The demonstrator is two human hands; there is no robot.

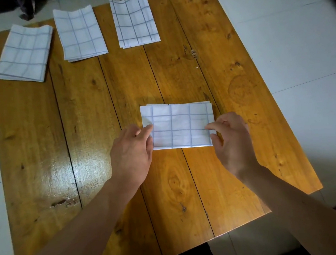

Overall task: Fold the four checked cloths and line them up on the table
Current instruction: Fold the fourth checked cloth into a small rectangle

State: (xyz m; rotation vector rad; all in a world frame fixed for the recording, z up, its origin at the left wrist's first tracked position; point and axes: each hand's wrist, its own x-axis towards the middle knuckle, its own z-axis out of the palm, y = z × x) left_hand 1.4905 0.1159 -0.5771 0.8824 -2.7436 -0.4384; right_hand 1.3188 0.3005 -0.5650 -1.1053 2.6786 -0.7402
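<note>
A folded white cloth with blue checks [178, 125] lies flat near the middle of the wooden table [94, 116]. My left hand [132, 153] pinches its left edge, and my right hand [232, 140] pinches its right edge. Three more folded checked cloths lie in a row along the far side: the left cloth [23, 52], the middle cloth [79, 33] and the right cloth [134, 21]. The left one sits askew, its layers fanned at the near corner.
The table's right edge [276, 99] runs diagonally, with pale tiled floor [296, 38] beyond it. A dark object [26, 9] lies on the floor past the far left of the table. Bare wood spans the far right corner.
</note>
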